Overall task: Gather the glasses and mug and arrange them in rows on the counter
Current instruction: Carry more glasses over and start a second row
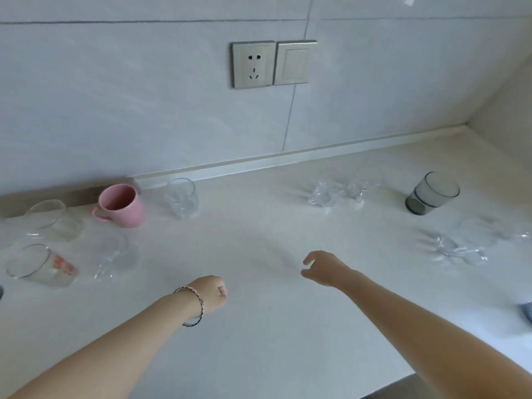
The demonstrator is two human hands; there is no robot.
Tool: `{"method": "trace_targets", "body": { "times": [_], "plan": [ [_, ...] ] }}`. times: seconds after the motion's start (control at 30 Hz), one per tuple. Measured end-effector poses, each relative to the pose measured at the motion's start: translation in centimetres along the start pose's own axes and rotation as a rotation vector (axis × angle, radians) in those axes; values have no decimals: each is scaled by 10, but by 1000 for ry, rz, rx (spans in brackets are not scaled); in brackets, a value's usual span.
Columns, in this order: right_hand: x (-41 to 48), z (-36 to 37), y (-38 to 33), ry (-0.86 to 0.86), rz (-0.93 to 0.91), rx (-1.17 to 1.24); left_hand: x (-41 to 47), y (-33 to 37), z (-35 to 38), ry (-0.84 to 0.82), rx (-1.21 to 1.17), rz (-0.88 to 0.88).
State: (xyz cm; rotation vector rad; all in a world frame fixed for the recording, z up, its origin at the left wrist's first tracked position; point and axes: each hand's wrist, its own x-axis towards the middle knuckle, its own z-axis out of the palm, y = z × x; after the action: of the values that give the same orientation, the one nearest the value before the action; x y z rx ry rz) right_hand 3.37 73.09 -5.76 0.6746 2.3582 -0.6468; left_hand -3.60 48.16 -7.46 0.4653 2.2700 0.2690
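A pink mug [122, 205] stands at the back left of the white counter [259, 326], with a clear glass [182, 197] to its right. Several more clear glasses sit at the far left, one with red print [40, 264]. Two clear glasses [336, 191] stand at the back centre-right, a smoky grey glass [431, 192] further right, and clear glasses [463, 243] in front of it. My left hand [211, 293], with a bracelet on the wrist, hovers over the middle with fingers curled and nothing in them. My right hand [324, 267] reaches forward, fingers apart, holding nothing.
A tiled wall rises behind the counter with a socket [253, 64] and a switch [295, 62]. A side wall closes the right end. The counter's front edge shows at the bottom right [403, 381]. A blurred blue-grey object [526, 313] sits at the right edge.
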Motion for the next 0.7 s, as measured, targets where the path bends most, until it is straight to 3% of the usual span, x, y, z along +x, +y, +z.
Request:
{"method": "trace_targets", "body": {
  "times": [0.17,0.33,0.57,0.7],
  "plan": [
    [16,-64,103,35,50,6,31,108,14,8,-14,12],
    [43,-128,160,131,58,-10,57,185,19,22,-50,11],
    [104,-201,158,317,22,72,80,213,17,58,-25,-44],
    [141,-209,141,294,-36,153,86,201,15,97,-5,-51]
  ]
}}
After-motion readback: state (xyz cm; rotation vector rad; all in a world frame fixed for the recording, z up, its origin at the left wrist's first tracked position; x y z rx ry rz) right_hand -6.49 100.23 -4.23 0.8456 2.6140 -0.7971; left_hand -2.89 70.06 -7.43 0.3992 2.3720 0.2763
